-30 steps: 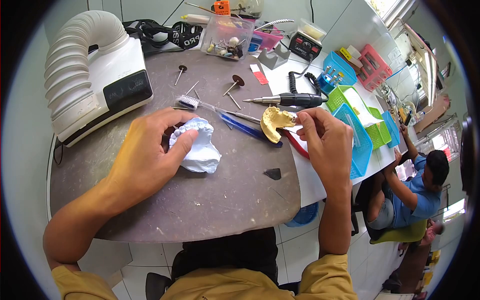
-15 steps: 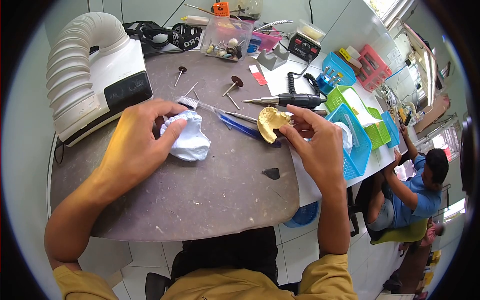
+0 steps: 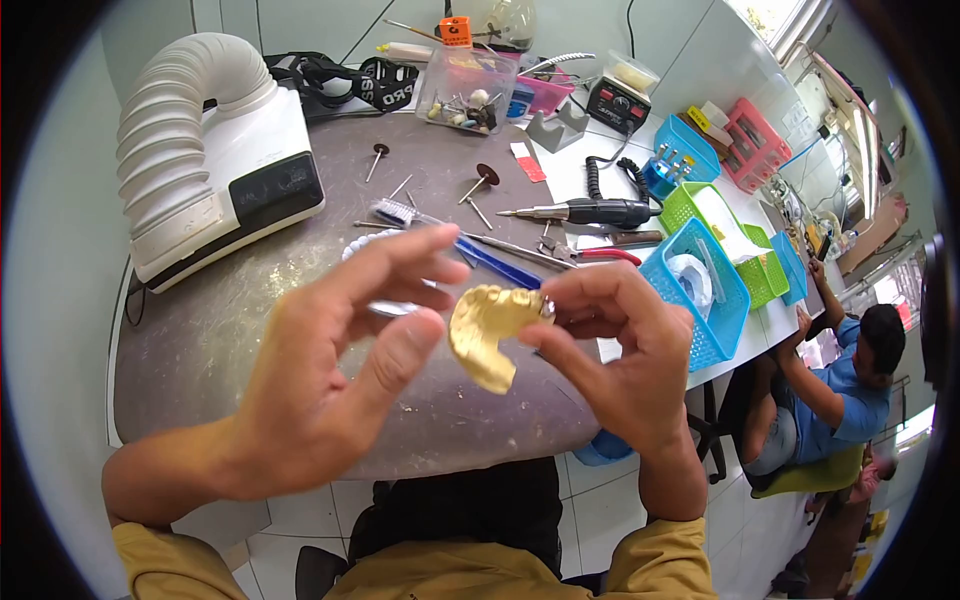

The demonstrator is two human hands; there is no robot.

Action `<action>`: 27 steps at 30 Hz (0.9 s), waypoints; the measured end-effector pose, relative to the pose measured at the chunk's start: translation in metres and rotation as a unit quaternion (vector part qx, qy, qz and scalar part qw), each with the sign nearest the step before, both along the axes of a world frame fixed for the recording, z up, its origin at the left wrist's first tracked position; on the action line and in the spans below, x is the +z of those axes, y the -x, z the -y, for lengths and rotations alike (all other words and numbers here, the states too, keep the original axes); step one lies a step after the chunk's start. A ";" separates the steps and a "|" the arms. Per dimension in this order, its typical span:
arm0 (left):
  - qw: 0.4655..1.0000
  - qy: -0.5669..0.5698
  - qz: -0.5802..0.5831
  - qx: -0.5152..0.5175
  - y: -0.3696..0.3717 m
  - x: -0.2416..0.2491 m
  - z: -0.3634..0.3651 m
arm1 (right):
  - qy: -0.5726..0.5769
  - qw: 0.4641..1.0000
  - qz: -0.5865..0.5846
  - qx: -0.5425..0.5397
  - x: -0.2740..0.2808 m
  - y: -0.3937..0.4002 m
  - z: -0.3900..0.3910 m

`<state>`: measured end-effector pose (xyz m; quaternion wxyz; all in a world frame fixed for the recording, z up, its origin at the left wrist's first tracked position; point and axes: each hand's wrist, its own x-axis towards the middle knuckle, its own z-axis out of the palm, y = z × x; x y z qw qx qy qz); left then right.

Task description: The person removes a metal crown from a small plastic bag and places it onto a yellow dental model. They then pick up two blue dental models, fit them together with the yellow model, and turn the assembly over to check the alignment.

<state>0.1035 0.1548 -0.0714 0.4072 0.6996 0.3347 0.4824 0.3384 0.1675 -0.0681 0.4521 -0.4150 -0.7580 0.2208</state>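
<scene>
My right hand (image 3: 630, 365) pinches a yellow plaster dental cast (image 3: 478, 340) at its right end, holding it up over the bench. A small shiny metal bit (image 3: 547, 308) shows at that end, beside my fingertips. Close to the cast's left side, my left hand (image 3: 325, 365) is open, with thumb and fingers apart and nothing between them. Behind it a pale blue-white dental cast (image 3: 366, 241) lies on the bench, mostly hidden by the hand. A blue-handled brush (image 3: 500, 264) lies beyond the yellow cast.
A white machine with a ribbed hose (image 3: 165, 125) stands at left. Rotary discs (image 3: 487, 175), a handpiece (image 3: 590, 212) and red-handled pliers (image 3: 610, 255) lie on the bench (image 3: 200, 380). Blue (image 3: 730, 340) and green baskets line the right. A person in blue (image 3: 835, 385) sits further right.
My left hand has let go of the blue-white cast and moved right and nearer to me. My right hand has brought the yellow cast left and nearer, toward my left hand.
</scene>
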 end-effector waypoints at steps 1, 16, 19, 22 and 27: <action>1.000 0.001 -0.001 0.003 0.001 0.004 0.003 | 0.004 0.999 -0.024 0.027 0.001 0.002 0.003; 0.924 0.330 0.096 -0.164 0.008 0.013 0.001 | -0.075 0.992 0.044 0.094 -0.004 0.001 0.002; 0.873 0.422 0.153 -0.189 0.005 0.007 0.003 | -0.063 0.990 0.058 0.116 -0.010 -0.005 0.002; 0.841 0.475 0.154 -0.210 0.000 -0.007 0.002 | -0.039 0.987 0.071 0.140 -0.015 -0.012 0.001; 0.836 0.473 0.166 -0.220 -0.010 -0.015 -0.003 | 0.032 0.992 0.042 0.111 -0.026 -0.018 -0.002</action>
